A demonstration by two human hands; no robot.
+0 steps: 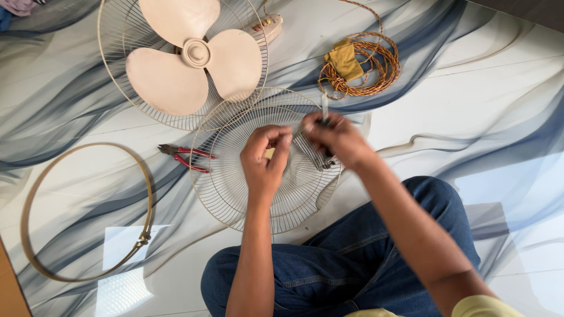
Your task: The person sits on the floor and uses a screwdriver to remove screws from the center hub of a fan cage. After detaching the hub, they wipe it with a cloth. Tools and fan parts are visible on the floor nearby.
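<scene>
The front wire grille (235,170) lies flat on the marbled floor (470,117) just ahead of the seated person's knees, its far edge overlapping the rear guard with the cream blades (188,58); a slip looks likely to me, since the thin wires could spring or bend if the tool twists off, nicking a fingertip. The left hand (264,158) is pinched nearly shut over the grille's centre, on what I cannot tell; the right hand (338,141) is closed round a slim screwdriver-like tool (324,108); red-handled pliers (185,157) lie beside the grille, untouched.
</scene>
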